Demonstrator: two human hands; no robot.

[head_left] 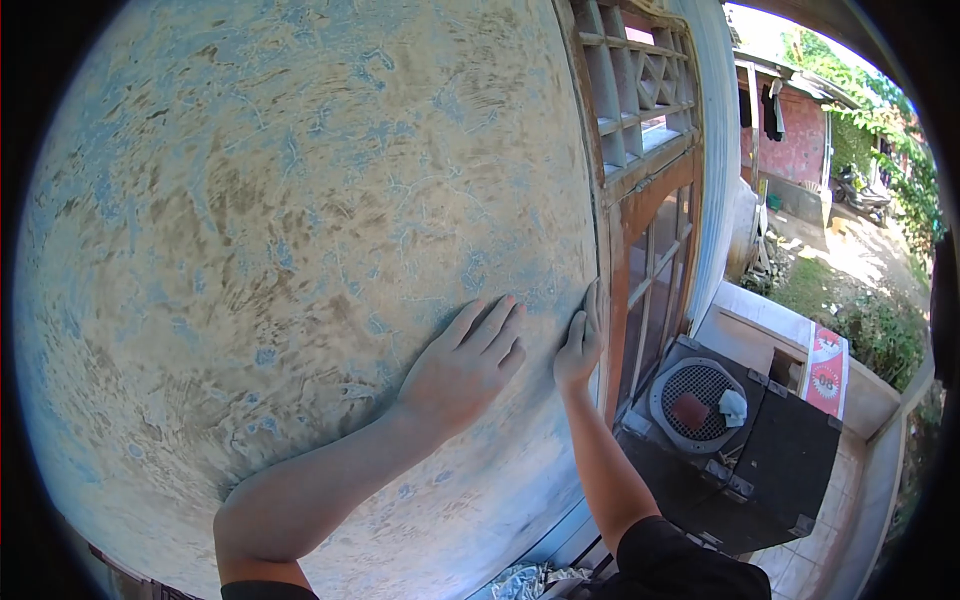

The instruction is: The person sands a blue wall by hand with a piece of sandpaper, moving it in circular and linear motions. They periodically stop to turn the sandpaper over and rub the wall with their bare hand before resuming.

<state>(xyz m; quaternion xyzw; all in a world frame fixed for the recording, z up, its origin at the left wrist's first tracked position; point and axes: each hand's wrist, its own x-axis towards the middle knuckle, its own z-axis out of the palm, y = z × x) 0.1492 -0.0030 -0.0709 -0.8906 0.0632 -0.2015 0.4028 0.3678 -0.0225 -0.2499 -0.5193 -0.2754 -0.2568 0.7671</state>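
My left hand (462,362) lies against the weathered wall (300,220), palm toward it and fingers stretched out. Patchy cream, brown and blue paint covers that wall. Close by on the right, my right hand (578,350) is seen edge-on at the wall's border beside the wooden window frame (612,330). Its fingers point up and are extended, with the thumb apart from them. I see no object in either hand, though both palms are hidden.
A black speaker cabinet (790,450) with a round grille (700,405) stands below right; a crumpled white piece (733,407) rests on the grille. A red and white banner (826,375) hangs over the low wall. Beyond are a yard and a pink building (795,140).
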